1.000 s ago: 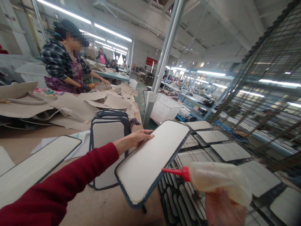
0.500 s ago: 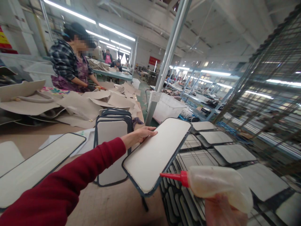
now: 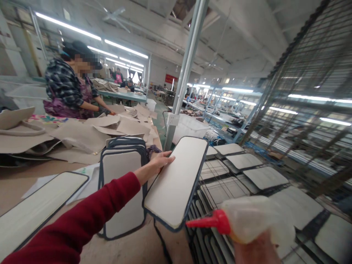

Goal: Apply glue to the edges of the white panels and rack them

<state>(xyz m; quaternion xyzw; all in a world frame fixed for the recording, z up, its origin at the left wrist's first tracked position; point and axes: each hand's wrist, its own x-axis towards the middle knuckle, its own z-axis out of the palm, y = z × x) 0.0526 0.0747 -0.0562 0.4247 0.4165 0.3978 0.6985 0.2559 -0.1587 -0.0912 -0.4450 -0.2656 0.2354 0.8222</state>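
Head view of a workshop bench [image 3: 123, 249] with a matt brown top. The left hand [image 3: 159, 164], on a red-sleeved arm, has its grip closed on the long edge of a white panel [image 3: 176, 181]: a flat, rounded-corner rectangle with a smooth pale face and a dark blue bound rim, held tilted above the bench edge. The right hand [image 3: 257, 251], low in the picture, has its grip wrapped around a squeeze bottle [image 3: 255, 220] of cloudy translucent plastic with a tapered red nozzle pointing left, its tip just beside the panel's near corner. A stack of like panels [image 3: 121, 190] lies on the bench under the left forearm, and one more panel [image 3: 38, 209] lies further left. To the right, a dark wire rack [image 3: 220, 183] carries separate panels laid flat. Beige cut sheets [image 3: 82, 132] cover the far bench, where a co-worker [image 3: 68, 88] in a plaid shirt stands. Compared with half a second ago, the held panel is turned more end-on and steeper, and the bottle sits lower, its nozzle closer to the panel's corner.
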